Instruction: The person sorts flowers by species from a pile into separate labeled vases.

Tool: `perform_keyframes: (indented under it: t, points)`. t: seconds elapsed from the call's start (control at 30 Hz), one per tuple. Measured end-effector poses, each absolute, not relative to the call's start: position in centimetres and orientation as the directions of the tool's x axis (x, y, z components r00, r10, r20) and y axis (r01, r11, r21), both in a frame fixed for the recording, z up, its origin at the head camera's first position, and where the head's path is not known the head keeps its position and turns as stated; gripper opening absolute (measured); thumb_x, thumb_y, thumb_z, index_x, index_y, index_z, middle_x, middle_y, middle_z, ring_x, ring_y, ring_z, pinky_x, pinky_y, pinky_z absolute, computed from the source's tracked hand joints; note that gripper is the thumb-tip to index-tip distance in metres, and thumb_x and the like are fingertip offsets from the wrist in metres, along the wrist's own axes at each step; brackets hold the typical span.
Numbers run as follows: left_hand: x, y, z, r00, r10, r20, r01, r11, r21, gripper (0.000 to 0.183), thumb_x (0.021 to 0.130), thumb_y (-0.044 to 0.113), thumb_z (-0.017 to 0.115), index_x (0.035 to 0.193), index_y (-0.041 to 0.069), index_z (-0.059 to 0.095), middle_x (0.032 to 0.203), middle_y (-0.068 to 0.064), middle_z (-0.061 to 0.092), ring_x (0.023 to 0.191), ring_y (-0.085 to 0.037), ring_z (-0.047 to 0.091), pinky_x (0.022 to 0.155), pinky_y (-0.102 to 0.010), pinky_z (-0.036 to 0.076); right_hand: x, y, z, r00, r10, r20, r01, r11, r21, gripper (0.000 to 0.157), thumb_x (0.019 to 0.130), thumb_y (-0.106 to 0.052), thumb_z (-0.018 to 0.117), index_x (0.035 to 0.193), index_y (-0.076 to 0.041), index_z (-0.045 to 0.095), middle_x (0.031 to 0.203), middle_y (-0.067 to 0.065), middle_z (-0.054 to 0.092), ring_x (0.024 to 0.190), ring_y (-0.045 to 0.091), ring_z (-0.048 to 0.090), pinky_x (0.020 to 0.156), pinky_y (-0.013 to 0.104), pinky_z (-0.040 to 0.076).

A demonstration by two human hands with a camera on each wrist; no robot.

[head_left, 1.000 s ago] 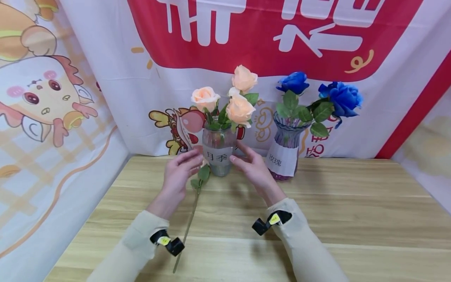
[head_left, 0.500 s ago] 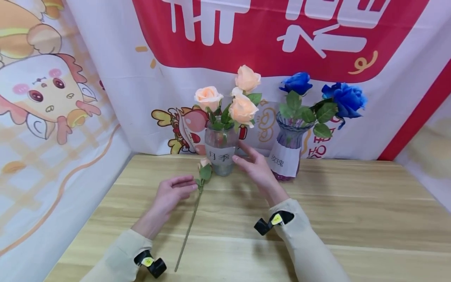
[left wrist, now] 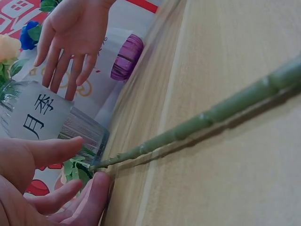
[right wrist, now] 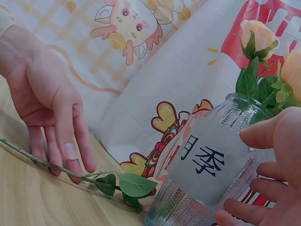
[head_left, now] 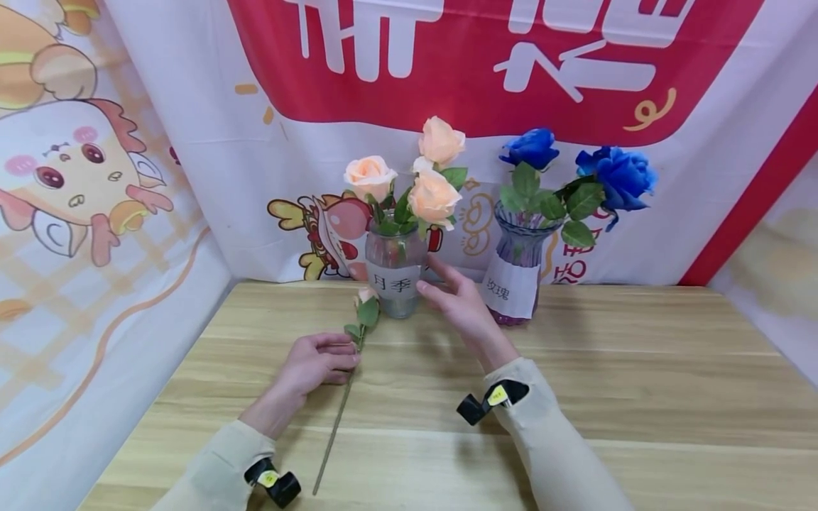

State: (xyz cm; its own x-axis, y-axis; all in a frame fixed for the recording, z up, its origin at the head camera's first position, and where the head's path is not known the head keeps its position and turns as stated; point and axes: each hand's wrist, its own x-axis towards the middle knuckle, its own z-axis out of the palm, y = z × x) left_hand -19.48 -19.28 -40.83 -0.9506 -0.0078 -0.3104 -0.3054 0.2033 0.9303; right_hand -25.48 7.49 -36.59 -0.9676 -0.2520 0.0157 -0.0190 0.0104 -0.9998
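A single peach rose [head_left: 367, 312] lies on the wooden table, its long green stem [left wrist: 188, 129] stretching toward the near edge. My left hand [head_left: 317, 362] is at the stem just below the leaves, thumb and fingers apart; the right wrist view shows the fingertips reaching down beside the stem. Contact with it is hard to tell. A clear glass vase [head_left: 399, 301] with a white paper label holds several peach roses [head_left: 434, 195]. Beside its right side is my right hand [head_left: 465, 309], fingers extended and not wrapped around the glass.
To the right stands a purple-blue glass vase [head_left: 514, 284] with a white label and blue roses [head_left: 616, 177]. A printed cloth backdrop [head_left: 307, 163] rises behind the wooden table [head_left: 575, 397] and along its left side.
My left hand has moved from beside the clear vase down and left, then onto the lying rose's stem. The right hand stays beside the vase.
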Motion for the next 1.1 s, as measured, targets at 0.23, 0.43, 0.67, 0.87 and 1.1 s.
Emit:
perform_keyframes:
  t: [0.23,0.43,0.67,0.87,1.1]
  points:
    - [-19.3,-19.1,-41.0,-0.951,-0.001,-0.309,-0.301,0.236,0.924,0.056,0.088,-0.003,0.080,0.141,-0.003,0.061,0.135,-0.026,0.070,0.089,-0.016,0.077,0.076,-0.035,0.067,-25.5,7.4,-36.6,-0.968,-0.249,0.016,-0.018,0.007,-1.000,0.066,0.107,-0.023,0.063,0.167,-0.024,0.035,0.175,-0.005,0.033,0.151,0.027,0.048,0.124,0.053,0.043]
    - [-19.0,-18.9,-41.0,-0.954,-0.001,-0.300,-0.289,0.268,0.919,0.059,0.083,-0.006,0.084,0.138,-0.002,0.063,0.130,-0.025,0.072,0.085,-0.018,0.078,0.074,-0.035,0.067,-25.4,7.4,-36.7,-0.968,-0.251,0.023,-0.025,0.006,-1.000,0.067,0.107,-0.023,0.064,0.167,-0.022,0.035,0.175,-0.004,0.032,0.152,0.028,0.048,0.124,0.055,0.042]
    - [-19.2,-18.4,-41.3,-0.966,-0.012,-0.260,-0.251,0.302,0.920,0.057,0.078,-0.010,0.085,0.132,-0.003,0.066,0.119,-0.023,0.076,0.081,-0.018,0.077,0.070,-0.035,0.067,-25.5,7.5,-36.7,-0.969,-0.246,0.015,-0.018,0.012,-1.000,0.067,0.107,-0.025,0.064,0.167,-0.023,0.035,0.175,-0.005,0.033,0.151,0.026,0.049,0.122,0.052,0.045]
    - [-19.1,-18.2,-41.3,-0.959,-0.013,-0.283,-0.277,0.257,0.926,0.054,0.080,-0.013,0.081,0.131,-0.006,0.066,0.114,-0.023,0.076,0.078,-0.018,0.077,0.070,-0.034,0.067,-25.4,7.6,-36.6,-0.969,-0.248,0.019,-0.020,0.001,-1.000,0.068,0.106,-0.024,0.065,0.167,-0.022,0.035,0.175,-0.004,0.032,0.151,0.028,0.048,0.123,0.056,0.043]
    - [-19.0,-18.1,-40.3,-0.953,-0.022,-0.304,-0.304,0.099,0.947,0.052,0.089,-0.008,0.075,0.139,-0.005,0.062,0.124,-0.024,0.074,0.083,-0.017,0.078,0.074,-0.029,0.067,-25.4,7.5,-36.6,-0.968,-0.252,0.008,-0.012,0.015,-1.000,0.065,0.107,-0.026,0.063,0.167,-0.023,0.036,0.175,-0.005,0.033,0.152,0.026,0.047,0.121,0.050,0.046]
